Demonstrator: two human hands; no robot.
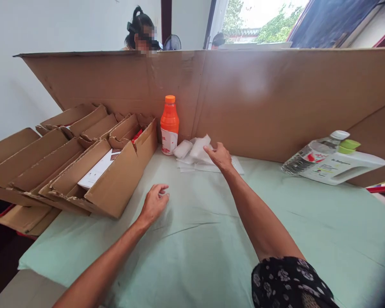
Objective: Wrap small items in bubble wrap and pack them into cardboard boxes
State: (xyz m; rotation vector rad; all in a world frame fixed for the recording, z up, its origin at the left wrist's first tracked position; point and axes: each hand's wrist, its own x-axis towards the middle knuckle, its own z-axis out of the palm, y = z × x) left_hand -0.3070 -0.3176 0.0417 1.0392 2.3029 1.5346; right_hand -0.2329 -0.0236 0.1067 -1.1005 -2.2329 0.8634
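Observation:
My right hand (221,156) reaches over the back of the table, thumb and fingers apart, at the edge of a small pile of translucent white plastic packets (201,149). Whether its fingertips touch the top packet, I cannot tell. White sheets (189,167) lie flat under the pile. Closer to me, my left hand (154,202) hovers low over the green cloth (192,252) with loosely bent fingers and nothing visible in them. Just left of the packets stands an orange bottle (170,126) with a white label, upright.
Several open cardboard boxes (115,192) crowd the left side; one holds a white box (96,171). A tall cardboard panel (259,98) borders the back. At right, a clear bottle (311,156) and a white jug (340,169) lean against it. A person (141,32) is behind the panel.

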